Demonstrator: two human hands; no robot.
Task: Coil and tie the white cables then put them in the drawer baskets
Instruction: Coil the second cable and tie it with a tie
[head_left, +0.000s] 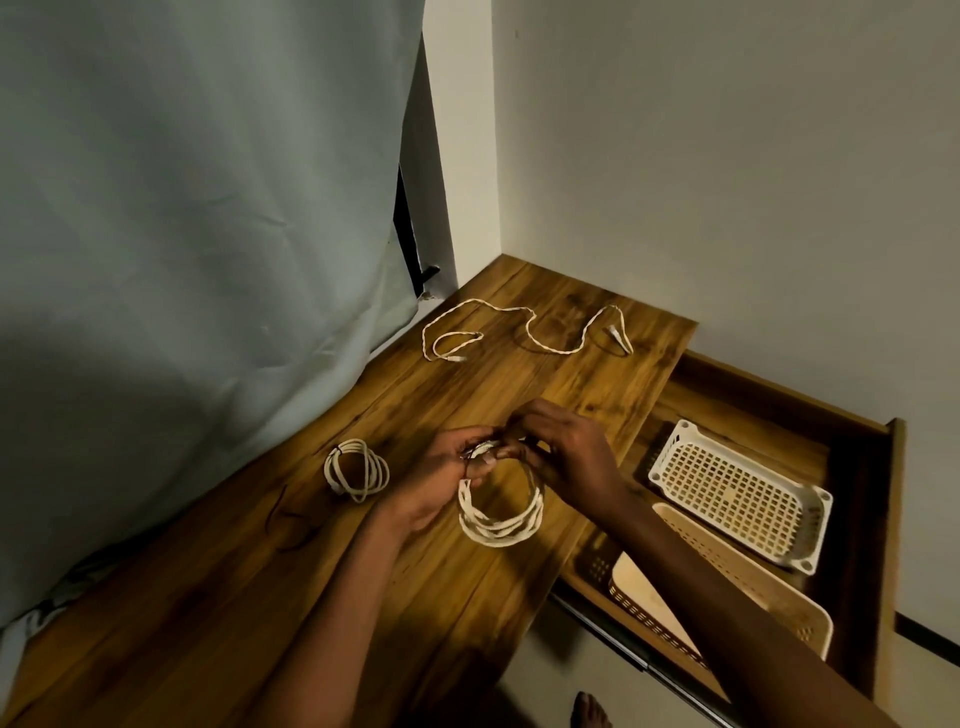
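- Both hands are up over the wooden desk (467, 597), working at the top of a coiled white cable (501, 519) whose loops hang down between them, the bottom of the coil just above or brushing the wood; I cannot tell which.
- The left hand (441, 467) has its fingers curled round the top of the coil, thumb pressed across the bunched strands, so it is clamping the loops together.
- The right hand (566, 457) is bent in from the other side, fingertips pinching at the same spot; whether it holds a tie or the cable's loose end is too small to make out.
- To my eye the step in hand is the tying of this coil: the winding looks done and the binding is under way.
- A finished coil (356, 470) lies on the desk just left of the hands, cinched with a dark tie at one side.
- A third cable (524, 332) lies loose and uncoiled near the far edge.
- The drawer (779, 395) stands open on the right, with a white basket (737, 493) and a tan basket (727, 582) inside, neither showing a cable.
- Next, I judge, the tie must be drawn tight without the left hand slackening, or the loops will spring apart; then the bundle goes across to a basket.
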